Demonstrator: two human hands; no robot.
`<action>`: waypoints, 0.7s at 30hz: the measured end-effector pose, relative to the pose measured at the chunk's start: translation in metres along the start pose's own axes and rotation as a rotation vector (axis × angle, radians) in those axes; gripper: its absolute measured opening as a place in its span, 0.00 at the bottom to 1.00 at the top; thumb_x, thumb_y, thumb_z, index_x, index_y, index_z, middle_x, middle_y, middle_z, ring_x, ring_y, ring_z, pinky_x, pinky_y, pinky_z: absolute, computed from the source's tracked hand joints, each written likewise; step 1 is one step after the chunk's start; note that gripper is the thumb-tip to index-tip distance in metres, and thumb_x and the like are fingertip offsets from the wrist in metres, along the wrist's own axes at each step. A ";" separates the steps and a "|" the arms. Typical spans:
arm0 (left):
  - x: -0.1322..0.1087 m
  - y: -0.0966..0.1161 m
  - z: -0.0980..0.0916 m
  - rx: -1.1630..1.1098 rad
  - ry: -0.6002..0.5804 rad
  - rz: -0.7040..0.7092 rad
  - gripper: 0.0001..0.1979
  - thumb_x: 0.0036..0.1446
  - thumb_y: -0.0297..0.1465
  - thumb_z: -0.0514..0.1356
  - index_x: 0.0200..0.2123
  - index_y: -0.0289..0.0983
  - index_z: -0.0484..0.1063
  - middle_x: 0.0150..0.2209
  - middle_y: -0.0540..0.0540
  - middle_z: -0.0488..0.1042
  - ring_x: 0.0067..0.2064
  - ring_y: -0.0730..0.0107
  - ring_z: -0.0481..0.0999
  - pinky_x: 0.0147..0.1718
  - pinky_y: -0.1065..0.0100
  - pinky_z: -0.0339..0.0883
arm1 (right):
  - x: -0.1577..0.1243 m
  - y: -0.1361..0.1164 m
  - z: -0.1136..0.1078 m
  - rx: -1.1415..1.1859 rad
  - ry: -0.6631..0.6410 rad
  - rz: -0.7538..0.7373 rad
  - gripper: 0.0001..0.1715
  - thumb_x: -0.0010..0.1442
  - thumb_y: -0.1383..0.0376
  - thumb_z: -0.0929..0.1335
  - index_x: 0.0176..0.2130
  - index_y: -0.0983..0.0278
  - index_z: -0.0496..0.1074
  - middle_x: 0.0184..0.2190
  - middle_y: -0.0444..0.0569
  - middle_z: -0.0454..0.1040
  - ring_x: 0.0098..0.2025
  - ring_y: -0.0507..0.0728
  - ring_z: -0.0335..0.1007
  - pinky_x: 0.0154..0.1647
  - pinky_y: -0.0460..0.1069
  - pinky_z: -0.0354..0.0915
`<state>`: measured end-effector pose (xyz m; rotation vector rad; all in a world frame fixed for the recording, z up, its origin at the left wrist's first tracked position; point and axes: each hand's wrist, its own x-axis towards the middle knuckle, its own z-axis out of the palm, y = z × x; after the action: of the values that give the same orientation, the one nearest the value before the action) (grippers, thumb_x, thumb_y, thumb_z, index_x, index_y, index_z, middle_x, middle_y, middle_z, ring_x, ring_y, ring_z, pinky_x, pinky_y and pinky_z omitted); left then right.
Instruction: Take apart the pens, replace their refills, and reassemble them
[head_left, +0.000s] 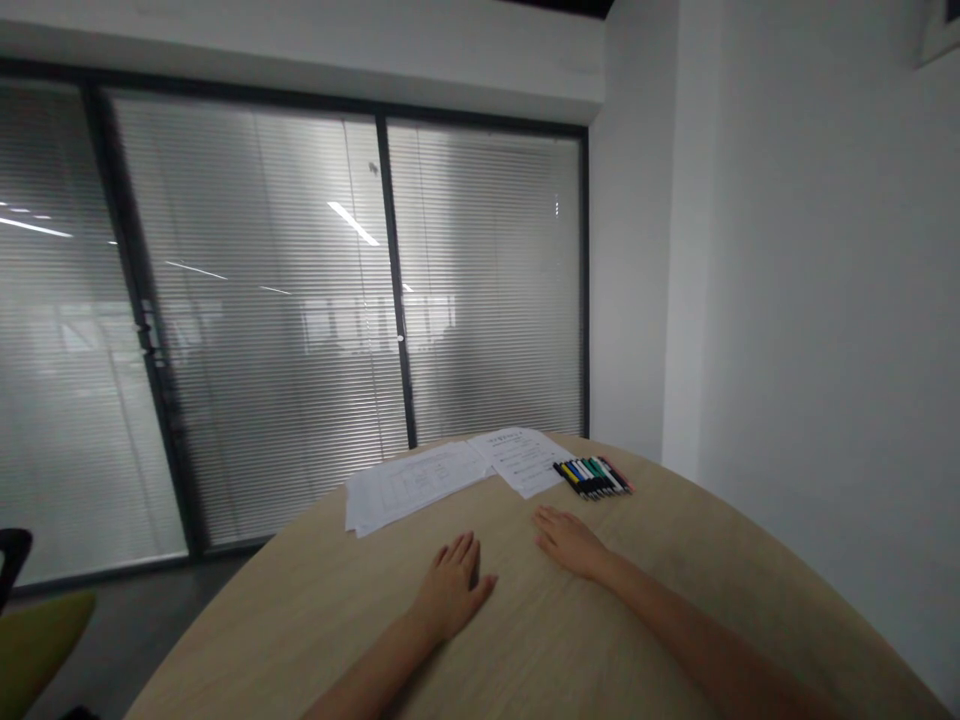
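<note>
Sadly, the writing on the papers is too tiny to read, and a green chair is cut off. Colorful pens lie in a row beside the papers, just past the right hand. It and the left hand lie palm down on the table, holding nothing.

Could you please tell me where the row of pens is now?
In the head view, the row of pens lies right of centre on the table, beyond the right hand, at the papers' right edge.
</note>
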<state>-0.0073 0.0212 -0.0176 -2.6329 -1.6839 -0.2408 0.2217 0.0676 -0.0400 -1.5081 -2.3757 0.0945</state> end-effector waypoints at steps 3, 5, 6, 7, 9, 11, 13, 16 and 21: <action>-0.001 0.001 -0.002 -0.007 0.005 -0.001 0.31 0.55 0.43 0.43 0.56 0.29 0.54 0.58 0.37 0.50 0.59 0.60 0.49 0.55 0.59 0.43 | 0.000 0.000 0.000 0.016 0.009 0.002 0.28 0.57 0.61 0.55 0.55 0.69 0.58 0.57 0.55 0.55 0.58 0.58 0.47 0.57 0.53 0.44; -0.003 0.003 -0.004 -0.016 0.011 -0.002 0.31 0.54 0.43 0.43 0.56 0.29 0.54 0.58 0.37 0.50 0.59 0.60 0.49 0.55 0.58 0.43 | 0.000 0.000 0.001 0.030 0.016 0.004 0.28 0.56 0.61 0.56 0.54 0.69 0.59 0.57 0.56 0.56 0.58 0.58 0.48 0.57 0.54 0.44; -0.003 0.004 -0.005 -0.020 0.010 -0.004 0.31 0.54 0.43 0.44 0.56 0.29 0.55 0.58 0.37 0.50 0.59 0.60 0.49 0.55 0.58 0.43 | 0.000 0.001 0.001 0.040 0.019 0.004 0.28 0.56 0.61 0.57 0.54 0.70 0.59 0.56 0.56 0.56 0.58 0.59 0.48 0.57 0.54 0.44; -0.004 0.004 -0.006 -0.022 0.008 -0.005 0.31 0.54 0.43 0.44 0.55 0.28 0.55 0.58 0.36 0.50 0.59 0.59 0.49 0.55 0.58 0.43 | 0.001 0.003 0.000 0.052 0.020 0.002 0.28 0.55 0.61 0.58 0.53 0.70 0.60 0.56 0.57 0.56 0.58 0.59 0.49 0.56 0.55 0.45; -0.005 0.006 -0.008 -0.026 0.000 -0.007 0.31 0.54 0.42 0.44 0.56 0.27 0.54 0.58 0.36 0.50 0.59 0.59 0.49 0.55 0.58 0.43 | 0.004 0.008 -0.002 0.084 0.018 -0.007 0.27 0.53 0.60 0.60 0.51 0.69 0.63 0.55 0.56 0.59 0.56 0.59 0.52 0.55 0.53 0.48; -0.006 0.007 -0.009 -0.027 -0.008 -0.010 0.31 0.54 0.42 0.44 0.56 0.26 0.54 0.58 0.35 0.50 0.59 0.58 0.49 0.55 0.57 0.42 | 0.011 0.018 -0.008 0.122 0.020 -0.009 0.24 0.53 0.61 0.60 0.47 0.66 0.68 0.51 0.52 0.64 0.53 0.57 0.58 0.53 0.49 0.52; -0.006 0.008 -0.010 -0.030 -0.019 -0.015 0.31 0.54 0.42 0.44 0.56 0.26 0.54 0.58 0.35 0.50 0.59 0.57 0.49 0.55 0.57 0.42 | 0.019 0.034 -0.018 0.158 0.049 0.022 0.21 0.55 0.60 0.57 0.42 0.64 0.71 0.46 0.49 0.70 0.49 0.55 0.63 0.50 0.48 0.56; -0.008 0.011 -0.012 -0.036 -0.033 -0.022 0.31 0.54 0.41 0.44 0.56 0.26 0.53 0.58 0.36 0.49 0.59 0.57 0.48 0.55 0.57 0.41 | 0.033 0.070 -0.037 0.173 0.138 0.154 0.23 0.56 0.61 0.55 0.42 0.66 0.71 0.44 0.51 0.71 0.48 0.57 0.63 0.50 0.50 0.56; -0.010 0.014 -0.017 -0.046 -0.052 -0.037 0.31 0.53 0.40 0.44 0.56 0.26 0.52 0.59 0.36 0.49 0.59 0.57 0.47 0.56 0.56 0.41 | 0.044 0.134 -0.051 0.160 0.222 0.438 0.32 0.49 0.54 0.62 0.48 0.73 0.65 0.50 0.62 0.64 0.54 0.66 0.56 0.53 0.56 0.50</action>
<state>-0.0011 0.0044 -0.0012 -2.6648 -1.7657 -0.2151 0.3369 0.1599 -0.0119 -1.8265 -1.7939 0.2007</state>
